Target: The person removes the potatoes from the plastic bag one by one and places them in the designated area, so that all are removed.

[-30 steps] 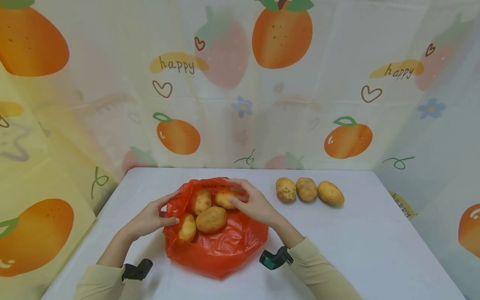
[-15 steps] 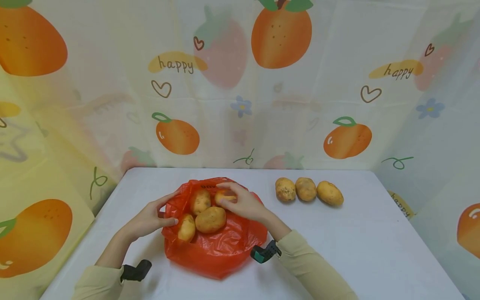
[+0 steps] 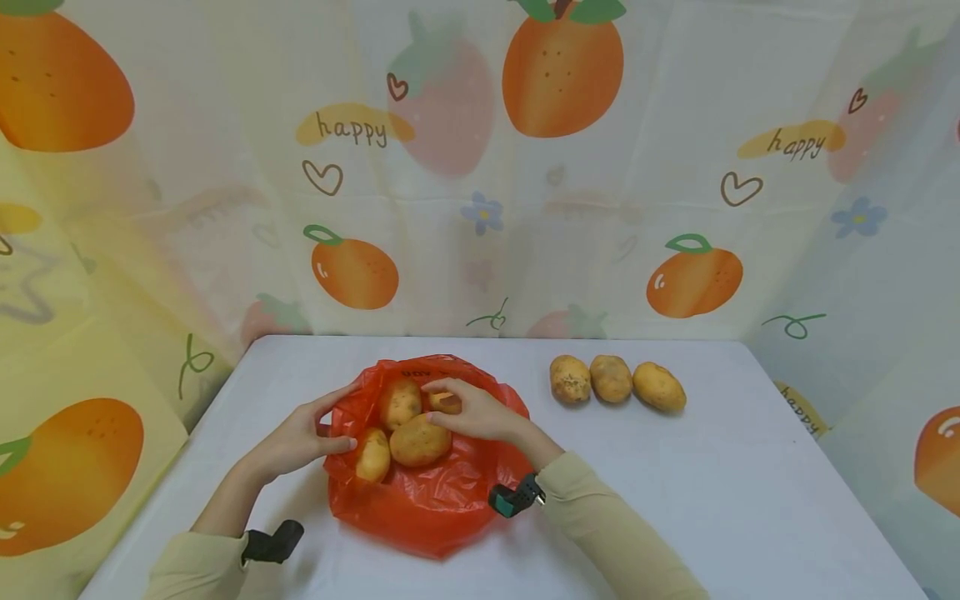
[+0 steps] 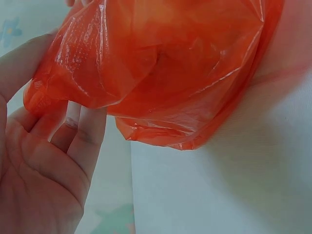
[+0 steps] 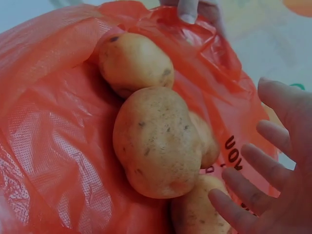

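A red plastic bag (image 3: 431,521) lies with its mouth spread wide, several potatoes inside it. My left hand (image 3: 296,437) holds the bag's left rim between thumb and fingers; in the left wrist view the red film (image 4: 175,73) bunches between them. Over the bag's right half reaches my right hand (image 3: 480,415), its fingers spread and relaxed with nothing in them. The largest potato (image 5: 158,141) rests in the middle of the group, just left of that hand's fingertips. Another potato (image 3: 444,403) at the back is partly hidden by the right hand.
Three more potatoes stand in a row at the back right of the white table (image 3: 675,500), the middle one (image 3: 611,379) between its neighbours. A fruit-printed curtain (image 3: 525,192) hangs behind and at both sides of the table.
My right hand has moved left and slightly toward me, from the bag's back right rim to above the potatoes. The left hand keeps its hold; the potatoes look unmoved.
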### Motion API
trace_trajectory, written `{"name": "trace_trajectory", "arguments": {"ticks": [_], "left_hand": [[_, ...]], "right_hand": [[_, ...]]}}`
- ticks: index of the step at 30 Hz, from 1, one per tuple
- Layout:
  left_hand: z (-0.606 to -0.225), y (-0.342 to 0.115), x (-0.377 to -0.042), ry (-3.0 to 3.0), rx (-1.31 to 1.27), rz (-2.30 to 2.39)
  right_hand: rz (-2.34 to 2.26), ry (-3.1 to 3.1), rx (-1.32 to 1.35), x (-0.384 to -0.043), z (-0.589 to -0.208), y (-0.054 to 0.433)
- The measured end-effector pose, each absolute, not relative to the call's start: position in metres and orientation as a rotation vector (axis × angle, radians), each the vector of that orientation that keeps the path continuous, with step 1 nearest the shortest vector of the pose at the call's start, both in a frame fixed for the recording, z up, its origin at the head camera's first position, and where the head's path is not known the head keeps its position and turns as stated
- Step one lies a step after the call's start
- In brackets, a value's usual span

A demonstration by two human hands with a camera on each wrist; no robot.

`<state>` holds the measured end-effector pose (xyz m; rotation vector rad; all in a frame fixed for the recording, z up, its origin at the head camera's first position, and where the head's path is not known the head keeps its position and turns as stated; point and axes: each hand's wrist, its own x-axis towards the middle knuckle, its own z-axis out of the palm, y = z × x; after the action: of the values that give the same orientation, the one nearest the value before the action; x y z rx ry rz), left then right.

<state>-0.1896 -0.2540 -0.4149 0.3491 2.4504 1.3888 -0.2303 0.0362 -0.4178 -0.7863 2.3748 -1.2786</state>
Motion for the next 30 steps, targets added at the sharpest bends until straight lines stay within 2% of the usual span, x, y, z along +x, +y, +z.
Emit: {"name": "trace_trajectory", "arguments": {"ticks": [18, 30], "left_hand": [[-0.416, -0.255, -0.19, 2.448, 0.361, 1.4], [-0.416, -0.255, -0.189, 2.44, 0.348, 1.403]], "right_hand": [[-1.091, 2.417, -0.985, -0.233, -0.433, 0.027], [-0.934, 2.479, -0.952, -0.228, -0.434, 0.025]]}}
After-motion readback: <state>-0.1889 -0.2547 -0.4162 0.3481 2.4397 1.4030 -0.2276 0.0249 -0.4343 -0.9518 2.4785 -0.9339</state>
